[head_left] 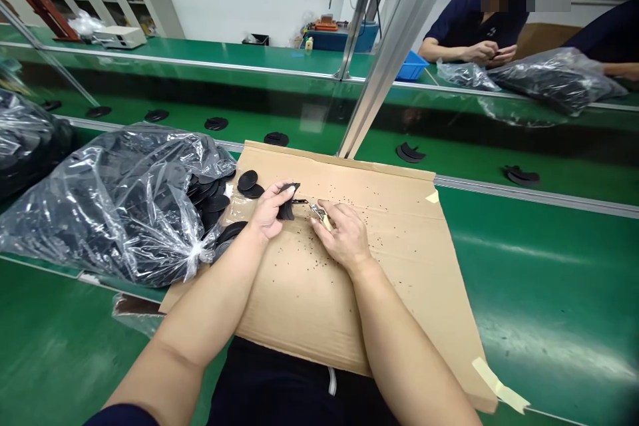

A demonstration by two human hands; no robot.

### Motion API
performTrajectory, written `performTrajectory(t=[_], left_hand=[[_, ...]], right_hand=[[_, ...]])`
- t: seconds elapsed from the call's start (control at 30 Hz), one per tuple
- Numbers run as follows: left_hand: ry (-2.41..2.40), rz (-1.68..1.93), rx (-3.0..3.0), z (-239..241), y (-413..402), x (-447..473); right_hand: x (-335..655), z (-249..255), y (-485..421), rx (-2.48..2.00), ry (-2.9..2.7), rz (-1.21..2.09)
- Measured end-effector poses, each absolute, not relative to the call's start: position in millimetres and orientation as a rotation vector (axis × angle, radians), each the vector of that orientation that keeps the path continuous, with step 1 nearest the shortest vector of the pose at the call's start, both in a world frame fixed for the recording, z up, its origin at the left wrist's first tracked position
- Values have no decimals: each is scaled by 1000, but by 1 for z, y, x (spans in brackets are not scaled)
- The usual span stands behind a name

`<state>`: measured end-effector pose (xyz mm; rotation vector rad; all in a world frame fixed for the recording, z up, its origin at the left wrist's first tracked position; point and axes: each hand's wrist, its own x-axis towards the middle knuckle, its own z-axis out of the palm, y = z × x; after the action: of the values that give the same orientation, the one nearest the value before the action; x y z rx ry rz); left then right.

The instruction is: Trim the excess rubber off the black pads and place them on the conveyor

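Observation:
My left hand (269, 210) is closed on a black curved plastic part (287, 205), held above the cardboard sheet (299, 306). A thin dark prong juts from the part to the right. Wrapped in my right hand (344, 229) is a pair of nippers (318, 211), its metal jaws directed at that prong. Whether the jaws touch it I cannot tell. Many tiny black scraps (314, 253) lie scattered on the cardboard under and around both hands. Round black discs (248, 180) rest at the sheet's left edge, close to my left hand.
A clear bag of black parts (124, 200) spills open at the left. Small piles of black parts (216, 123) sit along the green conveyor (319, 136) behind a metal post (384, 53). Across it, a person (482, 33) handles something beside another plastic bag (554, 76).

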<state>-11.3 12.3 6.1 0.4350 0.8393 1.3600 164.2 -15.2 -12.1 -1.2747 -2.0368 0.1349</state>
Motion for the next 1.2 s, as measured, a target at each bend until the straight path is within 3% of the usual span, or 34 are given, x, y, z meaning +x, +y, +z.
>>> performTrajectory(t=[0.8, 1.2], left_hand=[[847, 1257, 431, 4, 13, -12], [871, 1285, 505, -2, 18, -13]], right_hand=[[165, -12, -15, -1369, -2119, 52], [164, -18, -13, -1438, -1652, 476]])
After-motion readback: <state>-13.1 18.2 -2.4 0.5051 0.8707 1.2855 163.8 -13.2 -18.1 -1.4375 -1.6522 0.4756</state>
